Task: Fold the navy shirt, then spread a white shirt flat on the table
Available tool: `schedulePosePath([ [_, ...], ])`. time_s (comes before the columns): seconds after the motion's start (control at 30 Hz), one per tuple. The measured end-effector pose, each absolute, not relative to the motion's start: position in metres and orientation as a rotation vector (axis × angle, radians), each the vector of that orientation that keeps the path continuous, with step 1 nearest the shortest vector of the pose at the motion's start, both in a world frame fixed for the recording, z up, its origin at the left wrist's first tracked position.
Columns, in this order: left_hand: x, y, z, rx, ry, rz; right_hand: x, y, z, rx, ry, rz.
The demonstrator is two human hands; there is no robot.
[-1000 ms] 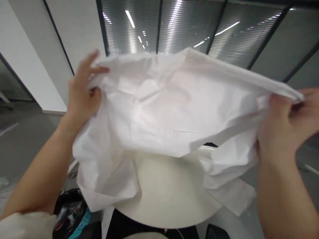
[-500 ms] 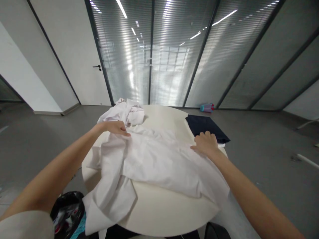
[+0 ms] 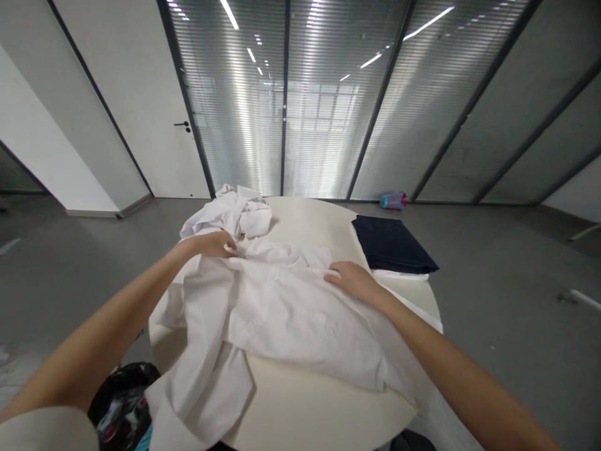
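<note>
A white shirt (image 3: 300, 313) lies spread across the round table, with one long sleeve (image 3: 206, 351) draped down its left side past the table's front edge. My left hand (image 3: 213, 244) pinches the shirt's far edge at the left. At the middle of that same far edge, my right hand (image 3: 352, 279) has its fingers bent and closed on the cloth. Part of the shirt also hangs over the table's right front edge, partly hidden behind my right forearm.
The cream round table (image 3: 323, 404) carries a crumpled white cloth pile (image 3: 230, 213) at the back left. Dark navy folded cloth (image 3: 392, 244) lies on something white at the right. A black-lined bin (image 3: 124, 401) stands below left. A blue-and-pink object (image 3: 393, 200) lies on the floor by the glass wall.
My right hand has moved left along the shirt's far edge, away from the navy cloth, drawing fabric with it. My left hand has shifted slightly left.
</note>
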State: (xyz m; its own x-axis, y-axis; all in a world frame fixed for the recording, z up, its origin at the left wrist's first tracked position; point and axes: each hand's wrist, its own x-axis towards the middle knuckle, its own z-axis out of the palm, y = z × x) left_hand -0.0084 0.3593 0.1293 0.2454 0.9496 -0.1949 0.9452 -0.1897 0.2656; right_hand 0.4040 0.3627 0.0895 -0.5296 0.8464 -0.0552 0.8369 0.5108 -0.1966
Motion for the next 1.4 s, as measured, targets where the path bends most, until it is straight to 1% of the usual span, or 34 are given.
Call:
schedulePosePath([
  [0.1, -0.013, 0.338, 0.133, 2.184, 1.639, -0.069, 0.411, 0.359, 0.096, -1.394, -2.545, 0.376],
  [0.17, -0.011, 0.326, 0.136, 2.187, 1.671, -0.078, 0.415, 0.358, 0.102, -1.341, -2.430, 0.295],
  [0.2, -0.009, 0.322, 0.136, 2.206, 1.758, -0.029, 0.417, 0.359, 0.104, -1.338, -2.374, 0.214],
  [0.3, 0.002, 0.315, 0.136, 2.262, 2.155, 0.293, 0.419, 0.364, 0.109, -1.411, -2.263, -0.018],
  [0.37, 0.009, 0.312, 0.135, 2.247, 2.317, 0.482, 0.418, 0.365, 0.110, -1.454, -2.269, 0.012],
  [0.47, 0.016, 0.310, 0.135, 2.206, 2.204, 0.597, 0.414, 0.361, 0.112, -1.381, -2.272, 0.239],
  [0.53, 0.019, 0.313, 0.137, 2.153, 2.071, 0.697, 0.414, 0.356, 0.118, -1.296, -2.205, 0.315],
  [0.63, 0.022, 0.332, 0.143, 2.056, 2.040, 0.990, 0.412, 0.356, 0.140, -1.223, -2.061, 0.277],
  [0.73, 0.030, 0.370, 0.151, 1.979, 2.218, 1.164, 0.403, 0.380, 0.169, -1.304, -1.978, 0.130],
  [0.8, 0.037, 0.397, 0.153, 1.953, 2.329, 1.072, 0.391, 0.406, 0.183, -1.487, -1.973, 0.030],
  [0.87, 0.043, 0.416, 0.152, 1.977, 2.327, 0.866, 0.376, 0.433, 0.186, -1.710, -2.007, -0.011],
  [0.93, 0.049, 0.423, 0.148, 2.040, 2.268, 0.726, 0.363, 0.452, 0.178, -1.903, -2.072, 0.025],
  [1.0, 0.052, 0.420, 0.142, 2.132, 2.232, 0.724, 0.353, 0.461, 0.161, -1.999, -2.122, 0.085],
  [1.1, 0.053, 0.409, 0.134, 2.311, 1.965, 0.672, 0.343, 0.461, 0.131, -1.964, -2.163, 0.202],
  [1.2, 0.056, 0.399, 0.129, 2.282, 1.432, 0.359, 0.332, 0.462, 0.108, -1.863, -2.214, 0.481],
  [1.27, 0.059, 0.394, 0.127, 2.179, 1.176, 0.155, 0.324, 0.469, 0.099, -1.768, -2.208, 0.710],
  [1.33, 0.064, 0.387, 0.128, 2.137, 1.077, 0.056, 0.316, 0.480, 0.094, -1.655, -2.145, 0.877],
  [1.4, 0.070, 0.375, 0.133, 2.168, 1.077, 0.051, 0.310, 0.491, 0.092, -1.552, -2.040, 0.940],
])
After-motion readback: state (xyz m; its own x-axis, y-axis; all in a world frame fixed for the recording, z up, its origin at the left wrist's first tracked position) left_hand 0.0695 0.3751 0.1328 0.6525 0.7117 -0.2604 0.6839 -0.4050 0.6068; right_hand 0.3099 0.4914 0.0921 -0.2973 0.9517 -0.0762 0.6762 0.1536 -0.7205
